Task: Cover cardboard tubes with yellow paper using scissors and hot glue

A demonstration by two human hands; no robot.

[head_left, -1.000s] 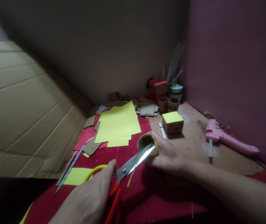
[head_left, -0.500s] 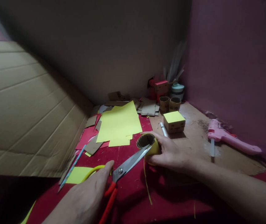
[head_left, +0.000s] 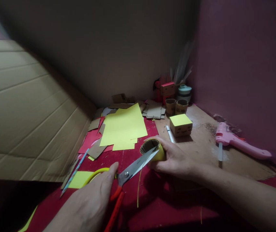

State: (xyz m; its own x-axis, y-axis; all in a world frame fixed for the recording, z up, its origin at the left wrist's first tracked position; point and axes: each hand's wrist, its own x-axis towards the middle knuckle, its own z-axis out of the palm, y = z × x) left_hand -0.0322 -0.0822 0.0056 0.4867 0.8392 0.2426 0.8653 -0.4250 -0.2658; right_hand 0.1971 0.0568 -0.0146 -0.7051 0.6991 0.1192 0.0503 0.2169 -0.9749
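My left hand [head_left: 89, 196] is closed on a pair of scissors [head_left: 126, 174] with yellow and red handles. Their blades are slightly apart at the near rim of a short cardboard tube [head_left: 161, 154] covered in yellow paper; one blade reaches inside the opening. Fingers of my right hand [head_left: 174, 158] wrap round the tube's right side, holding it tilted above the red tabletop. From the rim, by the blades, hangs a thin yellow paper strip [head_left: 138, 191]. The fingertips on the tube's far side are partly hidden.
Yellow paper sheets [head_left: 124, 127] lie beyond the tube. A cardboard block with a yellow top [head_left: 181, 121], two cardboard tubes [head_left: 182, 108] and a white pen [head_left: 169, 133] are behind my right hand. A pink glue gun [head_left: 241, 145] lies right; a striped pencil [head_left: 75, 172] lies left.
The scissor blades have shifted slightly along the tube's rim and stand a little differently. The hanging yellow strip has swung left and looks longer. Both hands keep their hold.
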